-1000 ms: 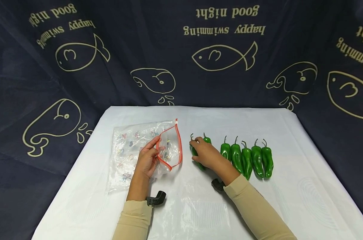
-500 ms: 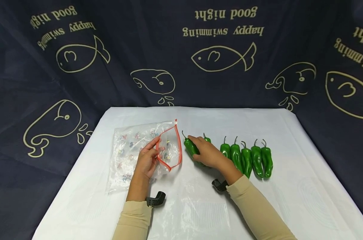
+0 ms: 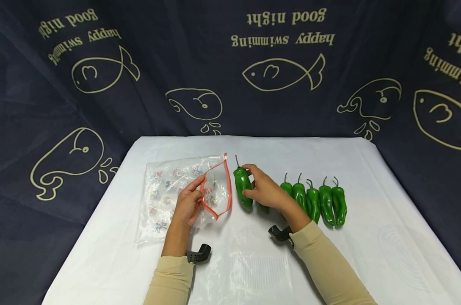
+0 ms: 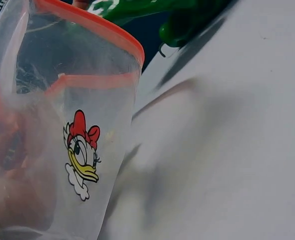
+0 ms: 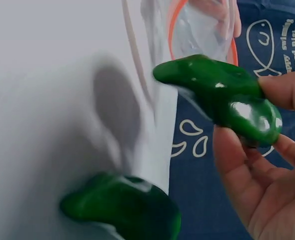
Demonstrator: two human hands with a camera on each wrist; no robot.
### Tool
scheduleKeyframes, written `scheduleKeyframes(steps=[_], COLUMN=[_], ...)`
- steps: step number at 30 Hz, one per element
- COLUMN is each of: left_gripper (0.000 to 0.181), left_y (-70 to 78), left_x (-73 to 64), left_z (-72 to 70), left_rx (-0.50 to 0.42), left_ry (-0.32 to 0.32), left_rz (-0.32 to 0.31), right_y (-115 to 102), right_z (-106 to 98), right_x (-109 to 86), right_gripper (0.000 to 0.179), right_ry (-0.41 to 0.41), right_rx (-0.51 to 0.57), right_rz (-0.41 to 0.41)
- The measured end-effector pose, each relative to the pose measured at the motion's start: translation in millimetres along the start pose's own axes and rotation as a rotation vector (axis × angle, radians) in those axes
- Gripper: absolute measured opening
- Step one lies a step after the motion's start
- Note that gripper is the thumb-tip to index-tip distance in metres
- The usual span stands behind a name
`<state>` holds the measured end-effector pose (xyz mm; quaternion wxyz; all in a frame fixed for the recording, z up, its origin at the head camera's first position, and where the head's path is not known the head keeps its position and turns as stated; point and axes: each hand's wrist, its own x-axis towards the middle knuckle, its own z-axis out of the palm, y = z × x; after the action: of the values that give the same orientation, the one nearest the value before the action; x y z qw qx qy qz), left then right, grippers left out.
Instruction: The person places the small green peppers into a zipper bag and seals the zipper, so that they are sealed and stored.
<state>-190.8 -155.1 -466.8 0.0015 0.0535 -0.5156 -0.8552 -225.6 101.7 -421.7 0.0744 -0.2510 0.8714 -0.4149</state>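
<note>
In the head view my left hand pinches the rim of a clear zip bag with a red-orange edge, and its mouth gapes to the right. A printed cartoon duck shows on the bag's wall in the left wrist view. Just right of the mouth, my right hand holds a green pepper between thumb and fingers, stem pointing away. The right wrist view shows this pepper raised off the table, its tip toward the bag. Another green pepper lies below it, mostly hidden by the hand in the head view.
Several green peppers lie in a row to the right, partly behind my right wrist. A white cloth covers the table. Dark fabric with fish drawings hangs behind and at the sides.
My right hand has lifted the leftmost pepper and brought it left beside the bag mouth, turning it more upright. The left hand and bag have barely moved.
</note>
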Motion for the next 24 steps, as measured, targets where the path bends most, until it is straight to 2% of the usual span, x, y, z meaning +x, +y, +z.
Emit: scheduleKeyframes(steps=[7, 13, 24], left_gripper=[0.062, 0.062, 0.062], left_y=[-1.0, -3.5, -6.1], left_x=[-1.5, -1.9, -0.5], left_z=[2.2, 5.2, 10.3], left_rx=[0.043, 0.09, 0.142], left_ry=[-0.002, 0.005, 0.048], left_rz=[-0.032, -0.02, 0.011], right_y=[-4, -8, -15], right_z=[9, 24, 40], right_x=[3.7, 7.3, 9.4], right_gripper=[0.076, 0.074, 0.074], right_ry=[0.068, 0.111, 0.045], right_rx=[0.16, 0.331, 0.571], right_rz=[0.008, 0.049, 0.133])
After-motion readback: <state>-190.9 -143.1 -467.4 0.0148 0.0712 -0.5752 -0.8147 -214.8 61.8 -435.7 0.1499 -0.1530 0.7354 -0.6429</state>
